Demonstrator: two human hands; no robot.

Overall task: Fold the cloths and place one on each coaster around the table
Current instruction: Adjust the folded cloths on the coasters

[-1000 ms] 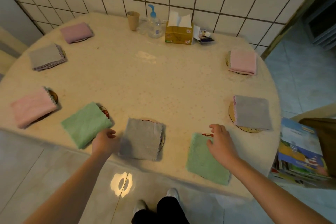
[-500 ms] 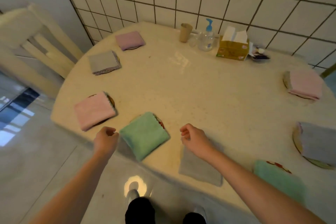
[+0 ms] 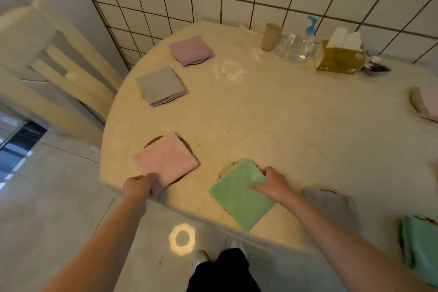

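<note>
A folded pink microfibre cloth is being gripped at its near corner by the left hand, while a folded green microfibre cloth is being touched by the right hand on the round cream speckled table.

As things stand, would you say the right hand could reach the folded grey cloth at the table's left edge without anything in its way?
Probably yes. The right hand rests on the folded green cloth, and bare tabletop lies between it and the folded grey cloth. The folded pink cloth lies flat beside that line, though the stretch looks long.
</note>
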